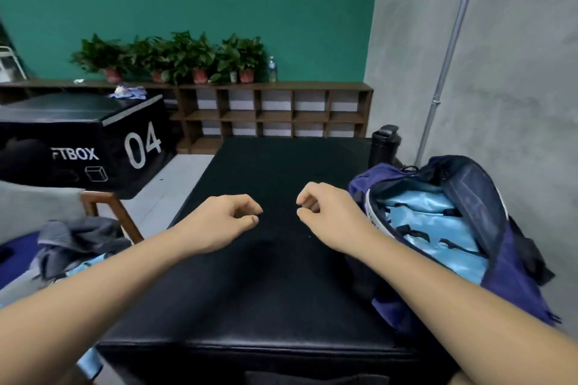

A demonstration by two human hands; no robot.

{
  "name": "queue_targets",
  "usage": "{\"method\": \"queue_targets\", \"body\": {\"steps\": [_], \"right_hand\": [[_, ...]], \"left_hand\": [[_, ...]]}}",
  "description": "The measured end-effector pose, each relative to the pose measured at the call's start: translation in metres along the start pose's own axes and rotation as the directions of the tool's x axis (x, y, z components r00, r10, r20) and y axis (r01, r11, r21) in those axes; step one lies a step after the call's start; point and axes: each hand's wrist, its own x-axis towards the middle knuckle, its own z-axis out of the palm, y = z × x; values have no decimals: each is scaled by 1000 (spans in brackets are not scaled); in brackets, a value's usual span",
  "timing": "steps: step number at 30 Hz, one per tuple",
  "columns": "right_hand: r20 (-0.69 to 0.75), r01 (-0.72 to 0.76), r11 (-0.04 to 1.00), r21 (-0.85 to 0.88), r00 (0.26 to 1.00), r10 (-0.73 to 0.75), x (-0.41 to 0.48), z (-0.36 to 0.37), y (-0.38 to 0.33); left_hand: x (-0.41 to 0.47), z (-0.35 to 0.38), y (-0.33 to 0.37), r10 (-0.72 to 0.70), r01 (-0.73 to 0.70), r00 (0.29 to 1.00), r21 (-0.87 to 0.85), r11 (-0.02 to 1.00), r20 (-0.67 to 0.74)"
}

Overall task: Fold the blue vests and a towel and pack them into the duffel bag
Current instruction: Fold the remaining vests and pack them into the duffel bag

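The left grip point(219, 223) and right grip point(330, 216) hover loosely curled and empty over the black bench point(281, 172), the unzipped navy duffel bag point(513, 287) just beside the right grip at frame right, holding shiny light-blue vests point(438, 228).

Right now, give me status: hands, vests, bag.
Left hand and right hand empty, loosely curled over black padded box. Blue vests in open duffel bag. Grey towel and another blue vest unpacked at left. Nothing in the way.

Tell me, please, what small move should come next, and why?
Probably the left hand reaches for the grey cloth at the left: it and the right hand hold nothing, the bag already holds blue vests, and that cloth lies crumpled.
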Motion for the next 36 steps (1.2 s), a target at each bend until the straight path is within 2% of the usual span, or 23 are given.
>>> {"method": "queue_targets", "body": {"steps": [4, 9, 17, 20, 26, 33, 36], "right_hand": [[97, 6, 997, 75, 995, -14, -1, 69, -26], [205, 58, 995, 86, 976, -74, 1, 143, -52], [216, 160, 986, -51, 966, -145, -5, 222, -71], [183, 202, 968, -149, 968, -174, -10, 231, -72], [174, 210, 958, -194, 969, -177, -14, 230, -70], [159, 213, 958, -194, 970, -184, -14, 235, -65], [154, 208, 958, -199, 972, -179, -14, 237, -64]], "left_hand": [[-30, -19, -57, -87, 88, 996, 25, 996, -30], [-64, -42, -122, -191, 197, 975, 37, 980, -114], [-102, -56, -220, -399, 385, 895, -103, 917, -202], [-113, -58, -258, -458, 454, 863, -72, 888, -214], [-135, -57, -333, -529, 568, 818, 171, 805, -225], [-171, -52, -420, -680, 732, 681, 243, 636, -271], [-183, -50, -430, -677, 740, 672, 260, 620, -300]]}}
